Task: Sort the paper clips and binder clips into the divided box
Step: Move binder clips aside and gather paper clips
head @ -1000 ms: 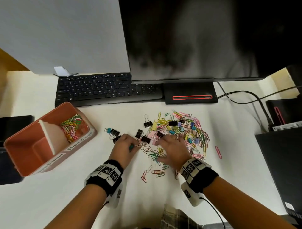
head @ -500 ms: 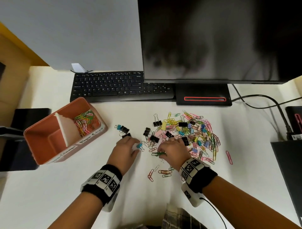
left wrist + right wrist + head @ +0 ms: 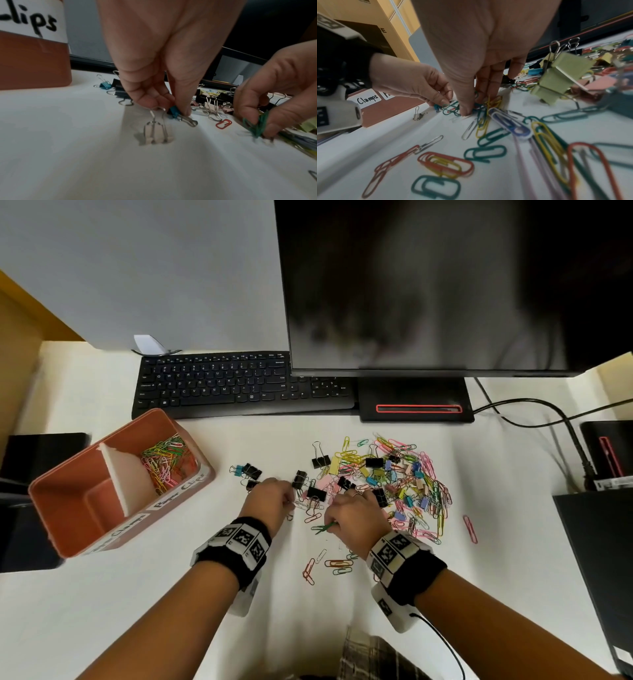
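Note:
A mixed pile of coloured paper clips and binder clips point(image 3: 394, 481) lies mid-desk. The terracotta divided box point(image 3: 68, 508) stands at the left, with paper clips point(image 3: 168, 463) in its far compartment. My left hand point(image 3: 169, 108) pinches a teal binder clip point(image 3: 175, 113) against the desk. A beige binder clip point(image 3: 157, 134) lies just in front of its fingers, its wire handle touching them. My right hand point(image 3: 471, 106) pinches a bunch of green paper clips point(image 3: 452, 108) at the pile's near left edge. Both hands are close together in the head view.
A black keyboard point(image 3: 239, 385) and a monitor stand point(image 3: 414, 402) sit behind the pile. Loose paper clips point(image 3: 329, 565) lie near my right wrist and one pink clip point(image 3: 470, 529) lies to the right. Cables and dark devices point(image 3: 596, 542) line the right edge.
My right hand left the pile and closed on green paper clips, drawing them slightly toward me. My left hand stayed by the black binder clips, still holding the teal one.

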### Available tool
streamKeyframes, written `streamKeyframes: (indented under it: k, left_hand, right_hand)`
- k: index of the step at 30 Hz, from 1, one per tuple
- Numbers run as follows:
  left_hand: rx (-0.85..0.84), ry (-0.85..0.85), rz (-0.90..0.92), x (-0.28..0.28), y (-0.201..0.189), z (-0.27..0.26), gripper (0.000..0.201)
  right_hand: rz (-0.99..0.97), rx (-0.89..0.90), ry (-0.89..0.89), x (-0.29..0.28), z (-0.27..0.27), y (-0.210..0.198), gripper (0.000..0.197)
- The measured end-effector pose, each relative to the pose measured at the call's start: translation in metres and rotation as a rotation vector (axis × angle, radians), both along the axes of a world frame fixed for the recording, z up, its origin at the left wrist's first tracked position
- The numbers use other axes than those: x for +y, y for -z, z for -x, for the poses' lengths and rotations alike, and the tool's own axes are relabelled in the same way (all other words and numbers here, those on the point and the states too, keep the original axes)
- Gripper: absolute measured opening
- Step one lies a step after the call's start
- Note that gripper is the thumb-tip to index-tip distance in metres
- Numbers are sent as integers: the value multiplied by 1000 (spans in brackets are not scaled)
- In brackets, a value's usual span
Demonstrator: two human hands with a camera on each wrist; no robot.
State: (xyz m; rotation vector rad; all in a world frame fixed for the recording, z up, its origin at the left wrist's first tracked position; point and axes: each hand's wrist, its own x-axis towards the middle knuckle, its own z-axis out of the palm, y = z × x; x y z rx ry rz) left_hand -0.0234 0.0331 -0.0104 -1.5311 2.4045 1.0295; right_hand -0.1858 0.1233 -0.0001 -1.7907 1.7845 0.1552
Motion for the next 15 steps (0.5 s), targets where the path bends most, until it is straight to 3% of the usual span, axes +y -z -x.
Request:
streamKeyframes:
  k: [5, 11, 15]
  left_hand:
    - [-18, 48, -47, -3, -2, -2, 4]
    - [118, -136, -31, -3, -10, -16, 10]
    - [99, -188, 23, -8, -11, -28, 15]
  right_hand:
    - [69, -62, 2, 1, 2, -1, 16]
    - [42, -82, -56, -4, -10, 2, 27]
    - [45, -82, -12, -10, -14, 5, 20]
